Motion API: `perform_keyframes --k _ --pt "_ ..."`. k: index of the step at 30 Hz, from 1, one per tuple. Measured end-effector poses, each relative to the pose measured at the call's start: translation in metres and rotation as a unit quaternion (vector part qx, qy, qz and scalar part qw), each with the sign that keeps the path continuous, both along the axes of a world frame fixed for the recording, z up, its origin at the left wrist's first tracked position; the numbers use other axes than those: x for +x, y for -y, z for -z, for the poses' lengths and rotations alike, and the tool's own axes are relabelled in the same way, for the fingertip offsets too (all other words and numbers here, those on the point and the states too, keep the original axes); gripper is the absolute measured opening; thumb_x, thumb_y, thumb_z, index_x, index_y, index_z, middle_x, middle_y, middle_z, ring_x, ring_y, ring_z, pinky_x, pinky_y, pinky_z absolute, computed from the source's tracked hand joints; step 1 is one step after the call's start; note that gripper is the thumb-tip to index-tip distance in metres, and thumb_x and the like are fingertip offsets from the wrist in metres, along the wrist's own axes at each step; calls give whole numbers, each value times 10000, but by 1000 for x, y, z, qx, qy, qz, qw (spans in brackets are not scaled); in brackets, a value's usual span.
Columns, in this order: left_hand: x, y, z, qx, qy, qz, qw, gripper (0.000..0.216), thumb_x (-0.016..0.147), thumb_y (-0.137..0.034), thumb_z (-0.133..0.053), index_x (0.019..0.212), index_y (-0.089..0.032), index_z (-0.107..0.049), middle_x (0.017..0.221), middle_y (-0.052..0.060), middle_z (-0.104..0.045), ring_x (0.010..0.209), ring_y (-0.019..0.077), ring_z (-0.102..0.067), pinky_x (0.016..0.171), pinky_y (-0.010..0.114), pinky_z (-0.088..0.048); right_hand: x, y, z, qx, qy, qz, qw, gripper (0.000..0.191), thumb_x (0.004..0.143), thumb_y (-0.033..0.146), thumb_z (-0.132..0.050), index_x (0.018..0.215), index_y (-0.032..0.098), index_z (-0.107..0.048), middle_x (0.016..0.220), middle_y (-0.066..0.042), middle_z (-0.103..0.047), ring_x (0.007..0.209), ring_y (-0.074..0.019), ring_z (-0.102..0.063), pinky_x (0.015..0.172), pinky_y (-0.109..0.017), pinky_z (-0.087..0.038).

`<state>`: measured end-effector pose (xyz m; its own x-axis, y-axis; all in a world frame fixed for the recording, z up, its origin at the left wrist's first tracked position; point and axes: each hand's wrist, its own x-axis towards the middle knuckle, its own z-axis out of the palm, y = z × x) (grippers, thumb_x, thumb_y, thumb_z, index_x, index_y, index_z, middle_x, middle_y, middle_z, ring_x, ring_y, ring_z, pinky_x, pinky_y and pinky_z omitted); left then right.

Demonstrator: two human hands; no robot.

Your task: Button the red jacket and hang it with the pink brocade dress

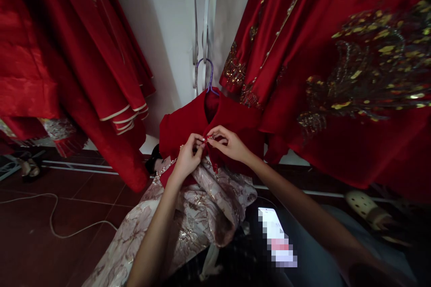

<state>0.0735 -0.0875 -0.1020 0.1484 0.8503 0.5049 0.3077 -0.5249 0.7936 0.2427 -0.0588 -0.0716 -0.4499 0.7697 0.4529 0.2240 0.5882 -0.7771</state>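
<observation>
A small red garment [178,128] with a stand-up collar hangs on a purple hanger [209,74] in front of me. Below it hangs a pale pink brocade skirt [202,202]. My left hand [188,158] and my right hand [227,142] meet at the garment's front, just under the collar. Both pinch a small fastening [206,139] between fingertips; its exact form is too small to tell.
Long red robes [77,54] hang at the left, and red robes with gold embroidery [353,67] hang at the right. A white pole [205,18] runs up the pale wall. A white cable [54,219] lies on the dark floor. A phone [274,233] rests on my lap.
</observation>
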Motion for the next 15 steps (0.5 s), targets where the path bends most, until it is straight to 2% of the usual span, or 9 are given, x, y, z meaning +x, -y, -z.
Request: perform_keyframes --k 5,9,15 --pt "-5 3 -6 6 -67 -2 998 132 869 -217 -437 990 -230 -488 880 18 -608 818 137 -595 757 247 -451 -1 1 4 18 4 9 1000 193 810 306 -555 975 207 -541 940 -48 -616 849 -148 -605 672 -262 -520" --pt "-8 5 -9 27 -106 -6 994 153 867 -207 -426 988 -231 -517 930 32 -622 834 149 -595 761 257 -453 -2 3 6 38 11 47 998 187 820 310 -547 980 212 -552 941 -52 -633 862 -157 -611 647 -260 -519" --pt "-10 7 -18 56 -151 -12 987 149 825 -229 -500 960 -207 -558 834 23 -618 715 138 -573 707 249 -450 -2 5 5 44 9 66 997 203 822 327 -558 974 201 -604 929 -50 -656 833 -156 -629 610 -246 -527"
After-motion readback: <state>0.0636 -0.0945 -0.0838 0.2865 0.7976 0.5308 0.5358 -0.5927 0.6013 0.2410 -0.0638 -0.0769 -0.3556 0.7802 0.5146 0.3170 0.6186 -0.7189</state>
